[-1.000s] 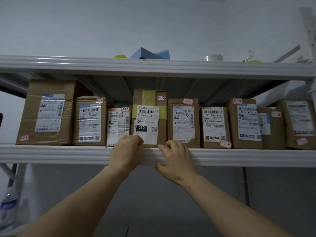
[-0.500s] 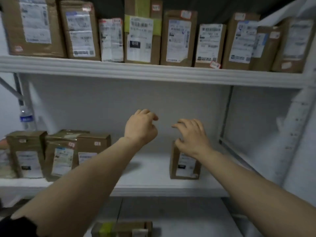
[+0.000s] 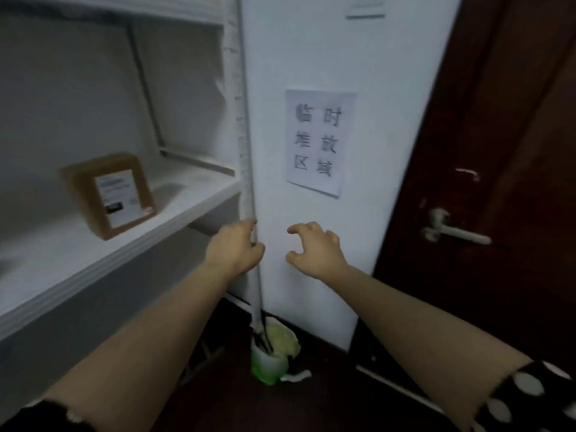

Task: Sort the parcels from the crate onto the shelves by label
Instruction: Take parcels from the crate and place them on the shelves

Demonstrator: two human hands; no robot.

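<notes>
Both arms were out! The left grip [image 3: 235, 251] was loosely curled and empty before the shelf upright [image 3: 244, 135]; the right grip [image 3: 314, 249] was splayed, holding nothing. Further left, well apart from both, one labelled cardboard parcel [image 3: 109, 194] stood on the white shelf [image 3: 124, 244]. Beyond, a paper sign [image 3: 321, 141] was stuck to the wall.

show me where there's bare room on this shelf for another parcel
Bare shelf lies between the lone parcel and the upright post, and again left of the parcel toward the front edge. The floor corner is crowded by a green pot.
</notes>
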